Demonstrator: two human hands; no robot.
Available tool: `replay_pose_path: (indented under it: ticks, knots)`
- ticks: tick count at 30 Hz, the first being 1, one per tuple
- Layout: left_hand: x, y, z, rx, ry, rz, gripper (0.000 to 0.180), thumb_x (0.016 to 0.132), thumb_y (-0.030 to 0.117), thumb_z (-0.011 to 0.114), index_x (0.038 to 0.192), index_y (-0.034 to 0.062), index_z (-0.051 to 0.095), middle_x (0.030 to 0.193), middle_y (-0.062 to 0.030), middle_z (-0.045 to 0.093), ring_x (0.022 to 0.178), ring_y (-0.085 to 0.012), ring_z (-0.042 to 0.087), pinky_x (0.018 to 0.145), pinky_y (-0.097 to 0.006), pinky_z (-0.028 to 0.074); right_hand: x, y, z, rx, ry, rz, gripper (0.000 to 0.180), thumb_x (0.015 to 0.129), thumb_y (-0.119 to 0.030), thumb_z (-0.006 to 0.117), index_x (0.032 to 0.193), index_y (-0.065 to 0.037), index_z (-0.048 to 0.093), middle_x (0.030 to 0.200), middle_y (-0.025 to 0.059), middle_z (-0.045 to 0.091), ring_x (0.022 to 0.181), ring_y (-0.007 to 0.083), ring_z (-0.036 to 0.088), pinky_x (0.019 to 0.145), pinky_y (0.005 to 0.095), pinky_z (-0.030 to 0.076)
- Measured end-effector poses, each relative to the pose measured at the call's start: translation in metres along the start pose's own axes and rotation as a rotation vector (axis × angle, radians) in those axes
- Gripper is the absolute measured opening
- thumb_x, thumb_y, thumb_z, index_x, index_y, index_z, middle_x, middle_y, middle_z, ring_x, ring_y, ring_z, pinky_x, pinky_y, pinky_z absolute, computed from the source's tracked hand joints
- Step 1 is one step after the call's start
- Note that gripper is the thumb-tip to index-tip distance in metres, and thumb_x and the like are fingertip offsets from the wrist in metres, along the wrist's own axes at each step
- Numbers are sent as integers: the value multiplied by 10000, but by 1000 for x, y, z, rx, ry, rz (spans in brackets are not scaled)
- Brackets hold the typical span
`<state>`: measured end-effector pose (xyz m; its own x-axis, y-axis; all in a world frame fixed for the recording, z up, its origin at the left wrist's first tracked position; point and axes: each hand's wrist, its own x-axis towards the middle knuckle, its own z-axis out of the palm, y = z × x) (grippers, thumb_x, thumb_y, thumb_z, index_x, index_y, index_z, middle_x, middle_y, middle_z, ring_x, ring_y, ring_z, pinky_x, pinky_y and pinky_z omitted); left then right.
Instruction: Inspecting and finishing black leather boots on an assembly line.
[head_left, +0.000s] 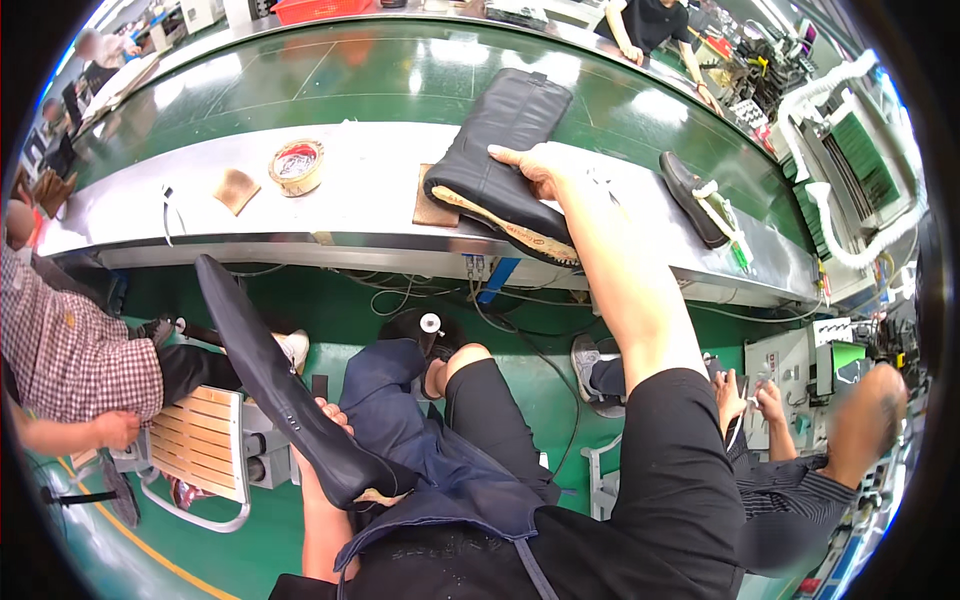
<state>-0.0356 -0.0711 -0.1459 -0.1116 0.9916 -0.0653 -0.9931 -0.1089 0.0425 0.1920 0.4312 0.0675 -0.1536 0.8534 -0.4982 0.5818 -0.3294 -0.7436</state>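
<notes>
My left hand (337, 416), low at my left side, grips a tall black leather boot (270, 370). That boot leans across my lap with its shaft pointing up and to the left, and its pale unfinished underside shows near my apron; most of the fingers are behind it. My right arm reaches forward to the bench, where my right hand (535, 168) holds a second black boot (505, 130) by the shaft, thumb on top. This boot lies on its side, its tan underside toward me, partly over a brown square pad (433, 200).
The metal bench (370, 170) also carries a tape roll (297, 167), a brown pad (236, 190) and a dark shoe (692, 198). Behind it runs a green conveyor (330, 80). People sit close on both sides; a slatted chair (197, 440) stands left. Cables hang under the bench.
</notes>
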Motion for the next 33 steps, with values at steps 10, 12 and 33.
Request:
replay_pose_path:
  ticks: [10, 12, 33]
  knots:
    - [-6, 12, -9, 394, 297, 239, 670, 964, 690, 444, 1257, 105, 591, 1036, -85, 668, 918, -297, 690, 783, -469, 588, -16, 55, 20, 812, -246, -223, 599, 819, -134, 839, 1301, 77, 553, 1233, 218, 657, 1072, 351, 678, 967, 506, 552]
    - [-1, 0, 41, 515, 215, 322, 609, 1016, 606, 451, 1402, 138, 502, 1107, -48, 656, 977, -243, 681, 845, -451, 591, -26, 71, 24, 862, -213, -316, 571, 831, -109, 815, 1308, 67, 554, 1233, 196, 661, 1092, 335, 668, 995, 470, 540]
    - [-29, -28, 126, 640, 427, 163, 562, 1020, 454, 571, 1331, -14, 569, 1241, -154, 672, 1088, -250, 686, 947, -406, 582, -358, 284, 13, 830, 127, -543, 656, 873, -226, 790, 1405, 16, 492, 1351, 134, 608, 1222, 294, 603, 1084, 424, 471]
